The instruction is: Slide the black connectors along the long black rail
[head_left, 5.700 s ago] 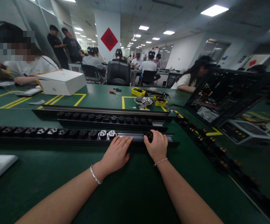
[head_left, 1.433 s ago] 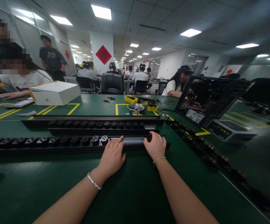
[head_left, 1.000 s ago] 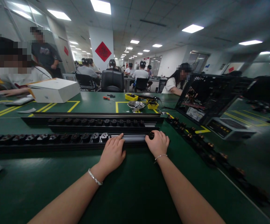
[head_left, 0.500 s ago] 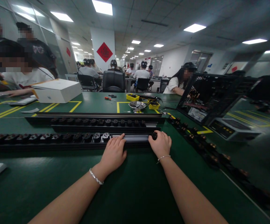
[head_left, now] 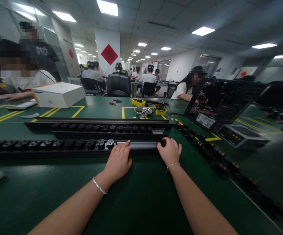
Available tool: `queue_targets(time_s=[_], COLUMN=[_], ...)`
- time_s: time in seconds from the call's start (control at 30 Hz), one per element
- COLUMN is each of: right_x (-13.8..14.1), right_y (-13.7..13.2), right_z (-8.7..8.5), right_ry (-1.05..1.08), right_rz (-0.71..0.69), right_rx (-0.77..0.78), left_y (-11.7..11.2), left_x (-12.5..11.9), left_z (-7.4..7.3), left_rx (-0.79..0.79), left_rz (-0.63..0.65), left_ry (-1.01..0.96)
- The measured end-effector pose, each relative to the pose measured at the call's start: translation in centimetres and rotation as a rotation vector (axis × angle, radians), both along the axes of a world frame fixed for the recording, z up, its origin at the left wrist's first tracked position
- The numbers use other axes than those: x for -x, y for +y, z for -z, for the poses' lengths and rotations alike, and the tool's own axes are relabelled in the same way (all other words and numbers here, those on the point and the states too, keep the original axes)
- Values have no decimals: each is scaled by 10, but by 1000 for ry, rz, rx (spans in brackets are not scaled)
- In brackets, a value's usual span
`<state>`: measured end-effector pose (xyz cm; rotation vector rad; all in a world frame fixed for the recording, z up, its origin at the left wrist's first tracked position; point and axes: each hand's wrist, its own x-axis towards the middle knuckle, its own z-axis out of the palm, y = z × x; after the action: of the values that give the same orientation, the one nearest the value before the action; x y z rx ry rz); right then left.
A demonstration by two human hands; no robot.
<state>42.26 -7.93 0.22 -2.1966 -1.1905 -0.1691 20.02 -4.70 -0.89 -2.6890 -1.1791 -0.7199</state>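
Observation:
A long black power strip (head_left: 58, 146) with a row of sockets lies across the green table in front of me. My left hand (head_left: 118, 161) rests flat on its bare silver channel (head_left: 141, 144), fingers stretched out. My right hand (head_left: 171, 151) is curled at the strip's right end, fingers closed on a small black socket module (head_left: 163, 142). A second black strip (head_left: 102, 128) lies parallel just behind the first.
A chain of wired black sockets (head_left: 212, 158) runs diagonally on the right. Behind it stands an open computer case (head_left: 217, 102). Farther back are a white box (head_left: 58, 94), yellow trays (head_left: 139, 102) and a metal bowl (head_left: 142, 111). Other people sit at tables around.
My right hand with the black module has slid a little to the right along the strip's end. My left hand stays on the silver channel. The camera has shifted slightly.

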Motion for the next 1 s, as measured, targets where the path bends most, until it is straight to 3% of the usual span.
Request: queue_targets(time_s=[1.0], right_x=[-19], right_y=[-3], right_z=[1], right_ry=[50], right_rz=[17], right_rx=[-44], left_y=[0], left_x=[-1], left_z=[0], left_rx=[18], left_rz=[-6], left_ry=[-6])
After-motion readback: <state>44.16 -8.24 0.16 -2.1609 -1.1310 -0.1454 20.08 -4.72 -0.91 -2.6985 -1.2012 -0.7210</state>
